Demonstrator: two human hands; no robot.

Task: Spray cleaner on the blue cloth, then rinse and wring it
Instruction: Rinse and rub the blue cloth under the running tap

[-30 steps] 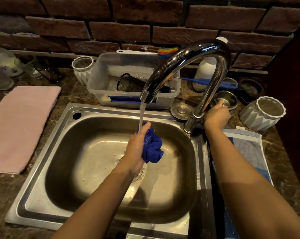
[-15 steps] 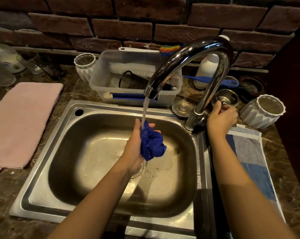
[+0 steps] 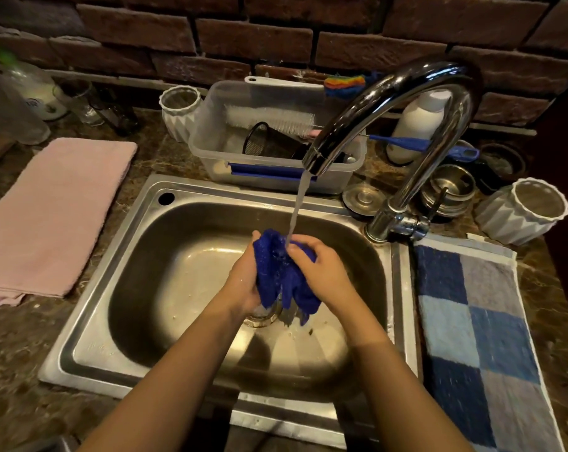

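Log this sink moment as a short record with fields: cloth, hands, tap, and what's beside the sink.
cloth: blue cloth, bunched under the water stream, over the sink
left hand: grips the cloth's left side
right hand: grips its right side
tap: running
beside sink: pink towel on the left, checked towel on the right

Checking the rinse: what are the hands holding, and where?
The blue cloth, bunched under the running water: left hand grips its left side, right hand its upper right side.
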